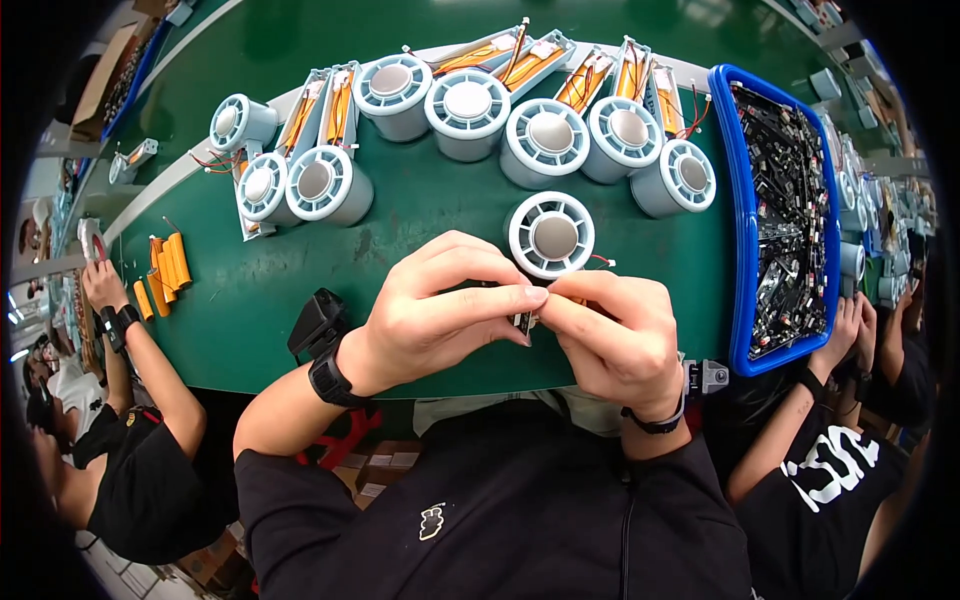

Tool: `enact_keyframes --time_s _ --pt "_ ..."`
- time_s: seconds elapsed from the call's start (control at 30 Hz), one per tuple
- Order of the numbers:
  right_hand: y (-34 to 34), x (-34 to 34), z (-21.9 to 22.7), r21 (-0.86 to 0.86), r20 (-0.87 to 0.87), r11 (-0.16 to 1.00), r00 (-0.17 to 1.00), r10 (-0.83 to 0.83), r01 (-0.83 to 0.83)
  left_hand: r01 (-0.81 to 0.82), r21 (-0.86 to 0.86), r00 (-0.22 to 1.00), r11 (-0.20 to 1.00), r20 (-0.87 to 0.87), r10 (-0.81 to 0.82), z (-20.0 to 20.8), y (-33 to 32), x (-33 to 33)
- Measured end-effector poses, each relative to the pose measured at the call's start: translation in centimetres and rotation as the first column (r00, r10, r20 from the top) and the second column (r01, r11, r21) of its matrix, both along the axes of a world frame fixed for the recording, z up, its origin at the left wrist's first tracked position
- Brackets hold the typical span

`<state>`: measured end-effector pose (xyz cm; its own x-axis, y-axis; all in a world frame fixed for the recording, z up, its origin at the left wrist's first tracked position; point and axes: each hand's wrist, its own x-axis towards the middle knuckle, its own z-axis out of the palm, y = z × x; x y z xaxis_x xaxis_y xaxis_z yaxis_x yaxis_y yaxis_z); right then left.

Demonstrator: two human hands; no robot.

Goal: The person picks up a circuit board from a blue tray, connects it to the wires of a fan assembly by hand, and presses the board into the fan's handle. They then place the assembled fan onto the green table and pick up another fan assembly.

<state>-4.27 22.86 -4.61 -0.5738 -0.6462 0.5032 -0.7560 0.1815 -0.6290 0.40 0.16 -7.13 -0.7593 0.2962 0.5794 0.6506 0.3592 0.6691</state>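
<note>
My left hand (440, 305) and my right hand (610, 335) meet over the near edge of the green table (420, 215). Together their fingertips pinch a small dark part (526, 322) with an orange piece showing beside it. Most of that part is hidden by my fingers. Just beyond my hands lies a round pale grey fan housing (552, 235) with a thin red wire running toward my right hand. I wear a black watch on the left wrist and a dark band on the right.
Several more fan housings (468, 102) and open grey cases with orange cells (335, 105) line the far side. A blue tray (742, 210) of dark parts stands at right. Loose orange cells (170, 265) lie at left. Other people sit on both sides.
</note>
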Motion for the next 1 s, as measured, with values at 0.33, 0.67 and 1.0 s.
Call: enact_keyframes --time_s 0.33,0.67,1.0 --pt "-0.1 0.3 -0.4 -0.042 -0.050 0.997 0.997 -0.063 0.061 0.003 0.058 0.999 0.998 -0.035 -0.001 -0.1 0.4 -0.4" --pt "0.3 0.0 0.0 0.035 -0.187 0.998 0.981 -0.042 0.049 0.004 0.058 0.999 0.998 -0.038 -0.002 0.1 0.5 -0.3" --pt "-0.1 1.6 0.1 -0.023 -0.041 0.995 0.994 -0.102 0.101 -0.054 -0.012 0.990 0.998 -0.129 0.052 0.1 0.7 0.2"
